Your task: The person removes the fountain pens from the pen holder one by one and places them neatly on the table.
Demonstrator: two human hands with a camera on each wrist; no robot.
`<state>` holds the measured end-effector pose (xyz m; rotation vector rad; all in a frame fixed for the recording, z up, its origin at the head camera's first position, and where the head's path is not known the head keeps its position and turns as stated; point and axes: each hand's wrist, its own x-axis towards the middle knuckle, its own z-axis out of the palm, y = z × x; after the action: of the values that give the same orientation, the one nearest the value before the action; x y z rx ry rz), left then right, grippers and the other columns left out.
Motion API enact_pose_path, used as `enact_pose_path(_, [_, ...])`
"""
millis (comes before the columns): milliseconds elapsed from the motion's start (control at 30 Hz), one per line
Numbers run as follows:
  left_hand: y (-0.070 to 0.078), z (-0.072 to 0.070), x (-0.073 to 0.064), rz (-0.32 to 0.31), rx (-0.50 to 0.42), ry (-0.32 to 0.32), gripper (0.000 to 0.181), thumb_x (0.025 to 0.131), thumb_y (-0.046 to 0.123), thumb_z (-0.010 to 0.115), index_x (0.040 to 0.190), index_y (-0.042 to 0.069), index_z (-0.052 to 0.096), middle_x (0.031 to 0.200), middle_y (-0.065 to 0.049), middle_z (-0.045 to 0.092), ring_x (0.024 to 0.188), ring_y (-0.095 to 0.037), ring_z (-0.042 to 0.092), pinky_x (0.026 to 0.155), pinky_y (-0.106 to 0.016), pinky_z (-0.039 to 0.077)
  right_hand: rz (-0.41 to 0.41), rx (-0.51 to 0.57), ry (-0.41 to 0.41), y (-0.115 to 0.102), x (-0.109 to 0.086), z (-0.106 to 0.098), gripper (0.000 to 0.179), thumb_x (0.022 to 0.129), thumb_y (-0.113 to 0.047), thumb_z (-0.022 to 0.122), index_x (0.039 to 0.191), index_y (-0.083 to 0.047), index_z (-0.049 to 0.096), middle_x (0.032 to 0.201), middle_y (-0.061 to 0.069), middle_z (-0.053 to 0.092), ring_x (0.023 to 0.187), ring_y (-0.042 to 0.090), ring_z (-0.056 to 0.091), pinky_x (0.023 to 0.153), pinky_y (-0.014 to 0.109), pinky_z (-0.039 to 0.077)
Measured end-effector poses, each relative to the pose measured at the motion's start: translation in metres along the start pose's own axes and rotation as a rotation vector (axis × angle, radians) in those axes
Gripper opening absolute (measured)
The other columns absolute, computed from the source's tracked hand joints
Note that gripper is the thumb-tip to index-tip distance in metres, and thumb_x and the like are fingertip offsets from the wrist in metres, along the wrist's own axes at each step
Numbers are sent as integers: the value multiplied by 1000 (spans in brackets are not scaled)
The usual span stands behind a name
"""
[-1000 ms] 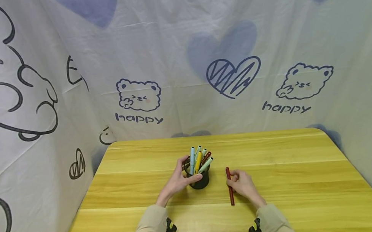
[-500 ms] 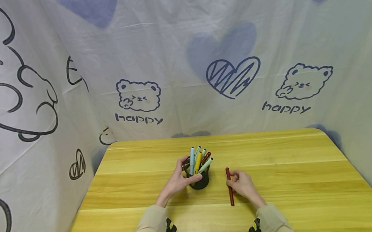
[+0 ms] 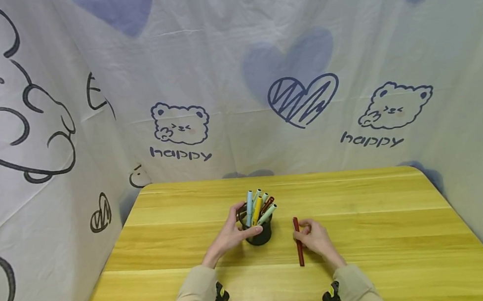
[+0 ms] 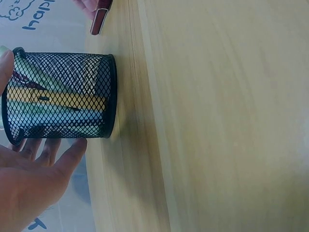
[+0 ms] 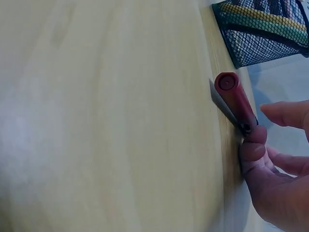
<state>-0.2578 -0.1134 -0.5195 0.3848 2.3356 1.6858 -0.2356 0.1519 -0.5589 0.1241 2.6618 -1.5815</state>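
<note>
My left hand grips a black mesh pen holder, thumb across the front of its rim and fingers round the far left side. The holder stands upright with several pens in it: a light blue pen, a yellow pen, a dark red pen and pale green ones. To the right, my right hand pinches another dark red pen between thumb and fingertips. That pen points away from me, close over the tabletop. Its round end faces the camera in the right wrist view.
The yellow wood-grain table has rounded far corners. A white cloth printed with hearts and bears hangs behind it and along both sides. Beige sleeves cover my arms, and a small black device sits at each wrist.
</note>
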Motion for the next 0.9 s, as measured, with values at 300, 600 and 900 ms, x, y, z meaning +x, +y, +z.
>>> enact_pose_path(300, [2,0,-2,4,-4,-14,96,86,34,81,158,10,22,163,-18,26,150,-41,30,118,-59,35,-138,221,27,-23,-5,-2,34,92,-6,71,122,5,61,87,9,58,60,7,55,53,19,44])
enact_pose_path(600, [0,-1,-5,2,8,-43,95,85,31,82,158,11,24,165,-19,24,151,-42,27,117,-60,35,-265,354,-97,-53,-13,5,33,93,-5,71,121,6,60,96,13,58,69,3,60,59,25,53])
enact_pose_path(900, [4,-3,-11,-8,24,-64,97,82,32,84,156,11,26,162,-19,29,149,-39,32,117,-57,38,-310,381,-122,-56,-12,10,27,92,-4,71,113,10,60,89,13,60,62,5,61,58,28,55])
